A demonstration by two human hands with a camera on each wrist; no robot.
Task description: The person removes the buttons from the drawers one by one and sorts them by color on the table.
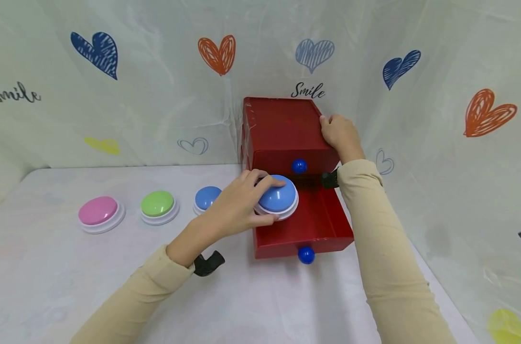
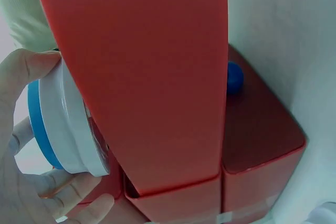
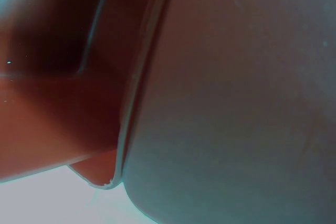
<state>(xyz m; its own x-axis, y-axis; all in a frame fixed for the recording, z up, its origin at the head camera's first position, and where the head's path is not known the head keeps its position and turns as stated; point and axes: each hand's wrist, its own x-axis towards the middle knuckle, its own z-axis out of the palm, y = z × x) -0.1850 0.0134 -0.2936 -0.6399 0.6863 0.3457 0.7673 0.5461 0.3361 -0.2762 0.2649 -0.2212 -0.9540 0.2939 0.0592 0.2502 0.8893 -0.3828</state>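
My left hand (image 1: 239,203) grips a blue push button (image 1: 278,196) with a white round base, fingers and thumb around its rim. It is held over the pulled-out lower drawer (image 1: 325,215) of a red drawer box (image 1: 286,122). In the left wrist view the button's white base (image 2: 71,116) tilts beside the drawer's red side wall (image 2: 142,77). At the box's upper right edge, my right hand (image 1: 341,136) holds on; some of its fingers are hidden. The right wrist view has only red box surfaces (image 3: 226,103), no fingers.
On the white table (image 1: 114,267) stand a pink button (image 1: 98,210), a green button (image 1: 157,204) and a second blue button (image 1: 206,197), partly behind my left hand. Blue ball knobs sit on the upper drawer (image 1: 299,166) and lower drawer front. A cloth with printed hearts hangs behind.
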